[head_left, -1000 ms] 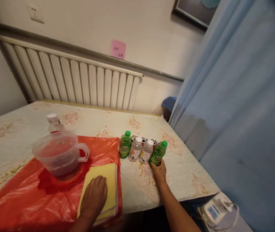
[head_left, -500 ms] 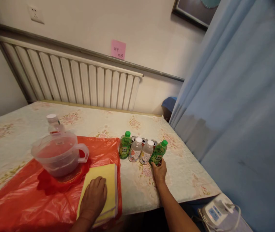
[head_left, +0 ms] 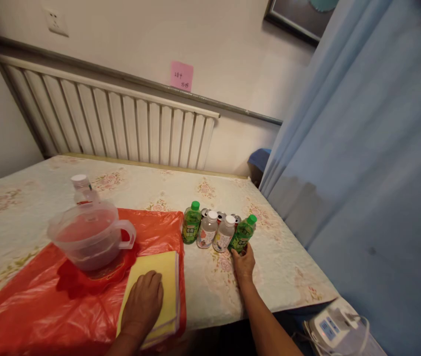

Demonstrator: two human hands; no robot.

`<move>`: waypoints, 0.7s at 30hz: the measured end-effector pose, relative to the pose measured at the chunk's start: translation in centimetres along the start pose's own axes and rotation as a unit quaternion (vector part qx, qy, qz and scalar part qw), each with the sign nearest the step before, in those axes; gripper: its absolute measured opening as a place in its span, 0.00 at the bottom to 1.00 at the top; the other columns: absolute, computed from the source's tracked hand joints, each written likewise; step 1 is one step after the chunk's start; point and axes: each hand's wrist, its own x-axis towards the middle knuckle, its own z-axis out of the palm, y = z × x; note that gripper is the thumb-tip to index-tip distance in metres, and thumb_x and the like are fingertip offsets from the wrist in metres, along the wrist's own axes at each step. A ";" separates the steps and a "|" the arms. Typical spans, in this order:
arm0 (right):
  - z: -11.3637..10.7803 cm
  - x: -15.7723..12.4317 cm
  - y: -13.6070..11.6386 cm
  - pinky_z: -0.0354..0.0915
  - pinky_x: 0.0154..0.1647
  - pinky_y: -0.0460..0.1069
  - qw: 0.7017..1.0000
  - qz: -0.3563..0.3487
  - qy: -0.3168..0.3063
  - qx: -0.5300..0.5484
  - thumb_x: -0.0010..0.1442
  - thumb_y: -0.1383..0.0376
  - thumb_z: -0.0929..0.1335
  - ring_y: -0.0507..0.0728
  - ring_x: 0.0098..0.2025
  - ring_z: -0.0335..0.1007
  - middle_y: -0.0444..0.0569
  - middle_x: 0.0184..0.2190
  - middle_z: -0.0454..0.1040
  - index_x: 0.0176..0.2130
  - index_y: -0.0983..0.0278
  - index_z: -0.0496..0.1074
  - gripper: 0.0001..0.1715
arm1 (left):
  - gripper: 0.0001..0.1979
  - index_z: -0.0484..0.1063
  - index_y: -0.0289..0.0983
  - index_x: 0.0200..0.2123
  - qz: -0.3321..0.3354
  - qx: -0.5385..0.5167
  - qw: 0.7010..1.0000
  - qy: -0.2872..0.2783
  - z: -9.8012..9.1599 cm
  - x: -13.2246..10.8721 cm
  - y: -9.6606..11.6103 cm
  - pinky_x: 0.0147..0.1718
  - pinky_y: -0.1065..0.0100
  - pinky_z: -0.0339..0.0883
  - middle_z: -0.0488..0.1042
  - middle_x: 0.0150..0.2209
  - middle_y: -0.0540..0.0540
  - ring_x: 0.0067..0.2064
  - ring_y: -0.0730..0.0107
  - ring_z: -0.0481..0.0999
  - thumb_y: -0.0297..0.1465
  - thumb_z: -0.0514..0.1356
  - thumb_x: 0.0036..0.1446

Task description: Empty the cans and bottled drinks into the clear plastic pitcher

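Note:
My right hand (head_left: 244,264) has its fingers around the lower part of a green drink bottle (head_left: 242,235), which stands at the right end of a row. Beside it are two clear bottles with white caps, one with a yellow-marked label (head_left: 224,236) and one with an orange-marked label (head_left: 207,232). Another green bottle (head_left: 191,225) closes the row on the left. Behind them several can tops (head_left: 221,217) show, mostly hidden. My left hand (head_left: 146,299) lies flat on a stack of folded yellow cloths (head_left: 166,277), holding nothing.
A translucent jug (head_left: 92,247) with a handle sits on a red scalloped dish (head_left: 71,279) over a red plastic sheet (head_left: 65,321). Behind it stands a white-capped bottle (head_left: 84,190). A power strip (head_left: 331,329) lies beyond the table's right edge, below a blue curtain (head_left: 373,173).

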 end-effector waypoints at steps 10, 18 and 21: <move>0.0 0.0 0.3 0.67 0.41 0.53 1.000 0.014 -0.003 -0.010 0.45 0.56 0.72 0.64 0.41 0.74 0.55 0.40 0.78 0.47 0.65 0.72 0.29 | 0.08 0.71 0.37 0.40 -0.001 0.003 1.000 -0.002 0.3 -0.1 -0.1 0.45 0.57 0.65 0.73 0.42 0.41 0.45 0.56 0.70 0.26 0.52 0.63; -0.1 0.0 0.4 0.66 0.41 0.53 1.000 0.013 -0.011 -0.012 0.46 0.56 0.72 0.64 0.41 0.74 0.55 0.41 0.78 0.47 0.65 0.72 0.29 | 0.08 0.71 0.37 0.41 -0.007 -0.005 1.000 -0.013 0.0 -0.1 0.0 0.46 0.57 0.64 0.73 0.42 0.41 0.46 0.57 0.70 0.26 0.53 0.63; 0.0 0.0 0.5 0.67 0.41 0.53 1.000 0.016 -0.015 -0.011 0.46 0.56 0.72 0.64 0.41 0.74 0.55 0.40 0.78 0.47 0.65 0.72 0.29 | 0.08 0.72 0.37 0.41 -0.011 -0.010 1.000 -0.014 0.0 -0.1 0.0 0.46 0.57 0.64 0.73 0.42 0.41 0.46 0.56 0.70 0.26 0.53 0.62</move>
